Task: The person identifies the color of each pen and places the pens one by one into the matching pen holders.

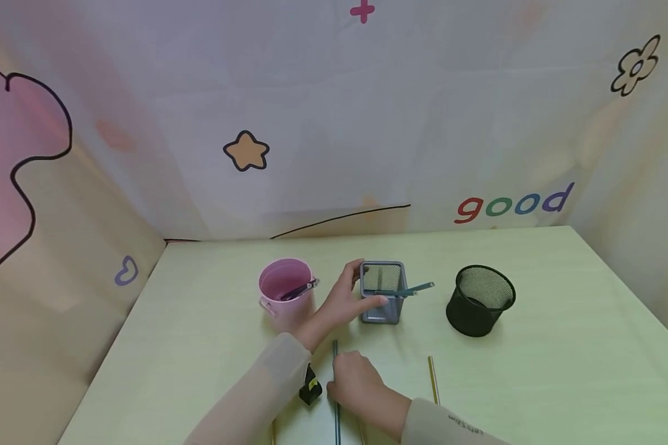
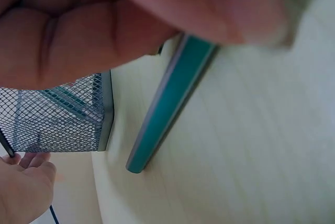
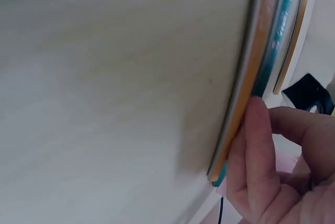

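My left hand grips the left side of a grey square mesh pen holder, thumb across its front and fingers behind. Two teal pencils lean out of the holder to the right. Nearer to me, my right hand pinches a teal pencil lying lengthwise on the table; the far end of this pencil shows in the left wrist view. In the right wrist view, a yellow-orange pencil runs close beside the right hand's fingers.
A pink bucket with dark pens stands left of the holder, a black round mesh cup to its right. Near the hands lies a black and yellow tape measure. Another yellow pencil rests farther right. A printed cloth backs the table.
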A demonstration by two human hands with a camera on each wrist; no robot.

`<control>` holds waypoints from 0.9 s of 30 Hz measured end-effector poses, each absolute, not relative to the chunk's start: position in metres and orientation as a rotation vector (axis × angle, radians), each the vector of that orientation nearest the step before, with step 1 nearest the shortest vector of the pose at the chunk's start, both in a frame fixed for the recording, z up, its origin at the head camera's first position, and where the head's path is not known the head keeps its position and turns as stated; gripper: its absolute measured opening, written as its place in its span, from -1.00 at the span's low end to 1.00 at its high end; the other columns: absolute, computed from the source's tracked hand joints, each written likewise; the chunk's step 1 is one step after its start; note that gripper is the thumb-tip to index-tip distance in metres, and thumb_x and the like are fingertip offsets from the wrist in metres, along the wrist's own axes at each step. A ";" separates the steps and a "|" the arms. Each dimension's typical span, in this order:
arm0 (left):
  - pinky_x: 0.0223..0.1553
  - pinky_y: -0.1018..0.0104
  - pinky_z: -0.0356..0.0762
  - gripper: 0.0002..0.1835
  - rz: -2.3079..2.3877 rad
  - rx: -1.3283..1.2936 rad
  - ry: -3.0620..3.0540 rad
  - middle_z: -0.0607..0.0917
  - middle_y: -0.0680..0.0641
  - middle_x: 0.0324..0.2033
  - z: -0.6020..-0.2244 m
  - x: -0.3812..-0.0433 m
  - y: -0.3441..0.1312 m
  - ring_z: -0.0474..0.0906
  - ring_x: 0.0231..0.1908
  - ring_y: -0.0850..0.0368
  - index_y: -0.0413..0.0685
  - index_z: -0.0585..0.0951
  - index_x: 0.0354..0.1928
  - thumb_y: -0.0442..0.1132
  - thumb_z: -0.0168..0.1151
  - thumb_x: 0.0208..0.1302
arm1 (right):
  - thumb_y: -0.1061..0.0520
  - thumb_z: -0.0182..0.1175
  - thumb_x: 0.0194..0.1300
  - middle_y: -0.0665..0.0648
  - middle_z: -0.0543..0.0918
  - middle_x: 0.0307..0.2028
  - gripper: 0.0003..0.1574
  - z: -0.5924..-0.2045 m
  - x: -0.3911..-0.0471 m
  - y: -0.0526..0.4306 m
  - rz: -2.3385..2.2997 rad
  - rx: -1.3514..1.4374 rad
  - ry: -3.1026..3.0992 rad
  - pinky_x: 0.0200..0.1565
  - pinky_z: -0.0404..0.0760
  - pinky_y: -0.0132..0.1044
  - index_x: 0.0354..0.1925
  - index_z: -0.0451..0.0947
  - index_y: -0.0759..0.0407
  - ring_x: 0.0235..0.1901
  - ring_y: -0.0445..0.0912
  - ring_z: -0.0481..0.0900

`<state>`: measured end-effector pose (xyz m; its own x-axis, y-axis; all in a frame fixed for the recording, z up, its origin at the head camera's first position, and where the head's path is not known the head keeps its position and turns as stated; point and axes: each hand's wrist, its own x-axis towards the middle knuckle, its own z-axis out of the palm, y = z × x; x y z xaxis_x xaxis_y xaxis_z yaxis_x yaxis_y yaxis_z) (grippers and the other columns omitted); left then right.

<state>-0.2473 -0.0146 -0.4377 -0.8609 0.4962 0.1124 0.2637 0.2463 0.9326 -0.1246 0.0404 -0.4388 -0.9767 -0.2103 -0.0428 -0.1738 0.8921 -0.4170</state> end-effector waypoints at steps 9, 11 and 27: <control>0.37 -0.05 0.14 -0.04 1.676 0.722 2.329 0.29 -0.18 0.32 -0.439 -0.249 -0.017 0.10 0.40 -0.10 -0.11 0.01 0.44 -0.10 0.38 0.12 | 0.25 0.28 -0.05 0.04 0.38 -0.73 -0.65 -0.437 -0.131 0.041 -0.751 -0.261 2.829 -0.65 0.31 -0.36 -0.76 0.32 0.15 -0.75 -0.16 0.30; 0.37 -0.04 0.13 -0.04 1.676 0.729 2.325 0.29 -0.18 0.33 -0.440 -0.249 -0.017 0.09 0.41 -0.10 -0.11 0.01 0.44 -0.11 0.38 0.12 | 0.25 0.27 -0.07 0.01 0.36 -0.80 -0.62 -0.437 -0.131 0.041 -0.797 -0.245 2.804 -0.68 0.31 -0.37 -0.80 0.30 0.14 -0.81 -0.18 0.28; 0.36 -0.04 0.16 -0.04 1.659 0.704 2.305 0.25 -0.16 0.35 -0.437 -0.247 -0.014 0.06 0.42 -0.09 -0.07 -0.01 0.46 -0.14 0.37 0.14 | 0.27 0.24 -0.10 -0.08 0.24 -0.98 -0.62 -0.436 -0.128 0.050 -1.002 -0.137 2.638 -0.76 0.25 -0.44 -0.84 0.29 0.14 -0.97 -0.28 0.19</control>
<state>-0.2475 -0.0139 -0.4372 -0.8624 0.4961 0.1009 0.2534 0.2503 0.9344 -0.1281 0.0501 -0.4358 -0.9458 -0.1985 -0.2568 0.0220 0.7502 -0.6609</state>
